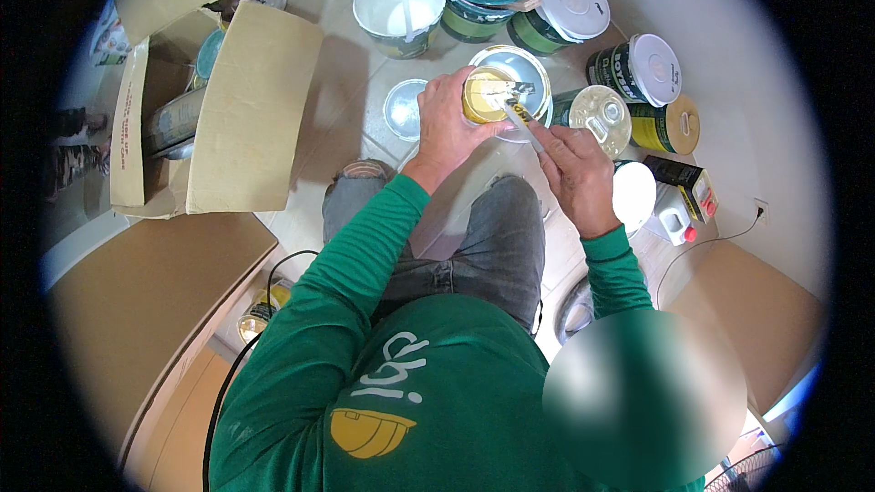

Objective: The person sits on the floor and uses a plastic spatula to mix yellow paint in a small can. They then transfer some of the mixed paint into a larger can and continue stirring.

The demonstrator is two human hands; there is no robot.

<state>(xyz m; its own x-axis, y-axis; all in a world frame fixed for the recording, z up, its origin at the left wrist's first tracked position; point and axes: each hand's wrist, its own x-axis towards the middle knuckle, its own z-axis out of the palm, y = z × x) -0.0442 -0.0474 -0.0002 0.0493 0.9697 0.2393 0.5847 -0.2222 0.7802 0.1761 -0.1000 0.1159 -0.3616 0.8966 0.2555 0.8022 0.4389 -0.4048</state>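
Observation:
A small yellow can [478, 106] is gripped in my left hand [439, 123], held over an open pale pail [532, 66] on the floor. My right hand [572, 169] is closed on a scraper [518, 109], whose metal blade lies at the can's top with pale material on it. A clear round lid [401, 105] rests on the floor beside my left hand. Just right of the pail stands a lidded tub [599, 114], and a white round lid or tub [633, 196] is partly behind my right hand.
An open white bucket [383, 9], green lidded pails [474, 18], and several more pails [654, 68] ring the back and right. A jug [673, 223] stands near a cord at the wall. An open cardboard box [246, 109] fills the upper left, above a brown board [146, 301].

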